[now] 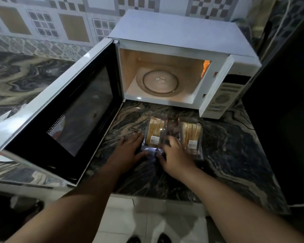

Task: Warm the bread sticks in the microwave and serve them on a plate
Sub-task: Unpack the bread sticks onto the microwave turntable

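Two clear packs of bread sticks lie on the dark marbled counter in front of the microwave (182,37). My left hand (128,148) lies against the left side of the left pack (155,130), thumb at its near end. My right hand (174,155) grips the same pack's right near corner, fingers curled on the plastic. The right pack (191,135) lies untouched beside it. The microwave is lit inside, with a bare glass turntable (160,83).
The microwave door (74,109) stands wide open to the left, over the counter. A tiled wall runs behind. The counter's front edge (165,197) is near my arms; a dark surface stands at the right. My feet show on the floor below.
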